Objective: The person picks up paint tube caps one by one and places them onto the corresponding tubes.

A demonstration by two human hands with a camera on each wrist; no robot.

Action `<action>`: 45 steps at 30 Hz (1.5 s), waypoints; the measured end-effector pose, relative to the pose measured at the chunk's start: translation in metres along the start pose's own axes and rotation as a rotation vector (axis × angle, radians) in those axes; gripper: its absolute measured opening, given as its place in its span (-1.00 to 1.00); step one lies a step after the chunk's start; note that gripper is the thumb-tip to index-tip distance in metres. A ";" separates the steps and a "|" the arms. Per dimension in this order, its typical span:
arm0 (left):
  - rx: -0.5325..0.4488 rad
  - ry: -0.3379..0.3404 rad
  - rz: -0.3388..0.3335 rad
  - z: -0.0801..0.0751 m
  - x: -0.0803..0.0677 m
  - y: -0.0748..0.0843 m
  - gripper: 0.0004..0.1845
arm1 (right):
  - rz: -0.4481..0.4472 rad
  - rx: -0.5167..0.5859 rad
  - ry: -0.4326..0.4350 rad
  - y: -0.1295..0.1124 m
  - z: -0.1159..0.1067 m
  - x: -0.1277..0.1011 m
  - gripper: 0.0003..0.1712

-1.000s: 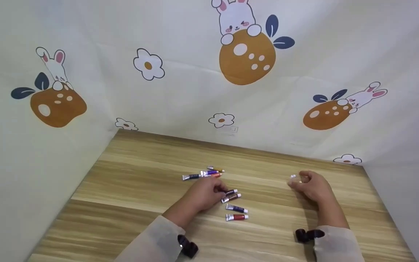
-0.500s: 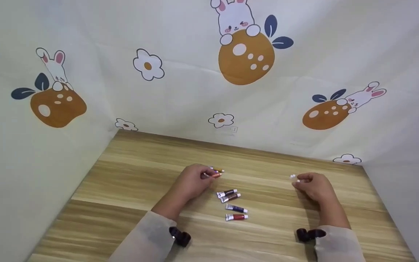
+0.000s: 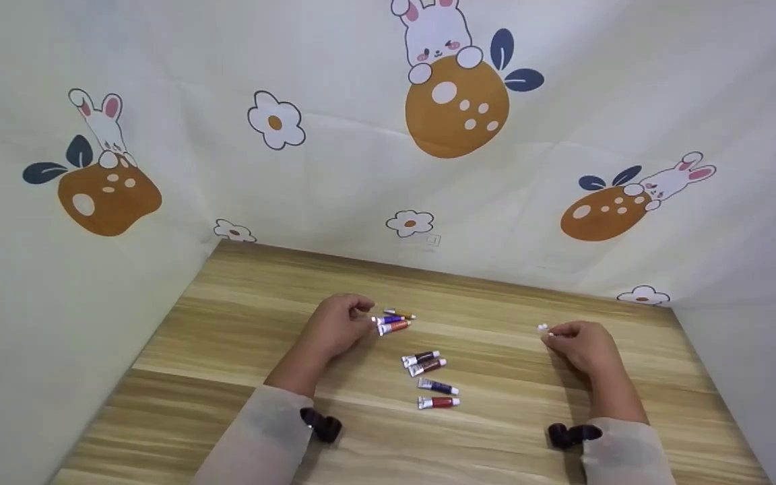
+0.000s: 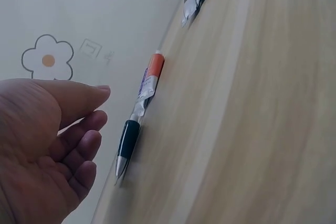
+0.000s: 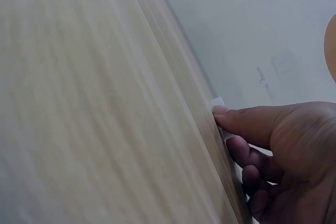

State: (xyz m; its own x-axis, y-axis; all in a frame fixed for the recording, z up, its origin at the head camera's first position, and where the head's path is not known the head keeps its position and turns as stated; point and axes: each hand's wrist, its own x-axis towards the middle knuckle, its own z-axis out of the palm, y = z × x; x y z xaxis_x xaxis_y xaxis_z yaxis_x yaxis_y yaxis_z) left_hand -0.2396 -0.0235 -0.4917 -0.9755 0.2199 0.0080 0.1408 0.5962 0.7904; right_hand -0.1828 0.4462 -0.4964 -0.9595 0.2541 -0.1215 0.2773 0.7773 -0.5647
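- The right hand (image 3: 580, 347) rests on the table (image 3: 226, 350) at the right, thumb and fingers pinching a small white cap (image 3: 543, 329) at its far tip. In the right wrist view the thumb (image 5: 247, 121) presses that white bit low against the wood.
- The left hand (image 3: 335, 327) sits left of centre, fingers loosely curled and holding nothing. Its tips are just beside a cluster of paint tubes (image 3: 393, 322), likely within easy reach for picking.
- In the left wrist view a dark tube (image 4: 127, 142) and an orange tube (image 4: 150, 80) lie end to end.
- Four more tubes (image 3: 432, 380) lie nearer, roughly in a column, apart from the cluster.
- The tube labels are too small to read, and the rabbit-print backdrop (image 3: 459, 94) shows no legible writing.
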 end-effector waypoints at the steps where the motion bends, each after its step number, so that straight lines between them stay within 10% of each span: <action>1: 0.000 -0.004 0.000 -0.001 0.000 -0.002 -0.64 | 0.001 0.000 0.003 0.000 0.000 0.000 -0.55; 45: 0.122 -0.065 -0.028 0.000 0.006 -0.013 -0.96 | 0.008 0.007 0.046 -0.001 0.003 0.000 -0.49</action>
State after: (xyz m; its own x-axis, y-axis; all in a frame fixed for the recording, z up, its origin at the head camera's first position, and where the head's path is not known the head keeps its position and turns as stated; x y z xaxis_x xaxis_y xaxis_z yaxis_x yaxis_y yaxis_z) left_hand -0.2476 -0.0300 -0.5021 -0.9668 0.2493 -0.0559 0.1372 0.6911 0.7096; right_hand -0.1838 0.4434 -0.4983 -0.9539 0.2869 -0.0884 0.2847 0.7713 -0.5692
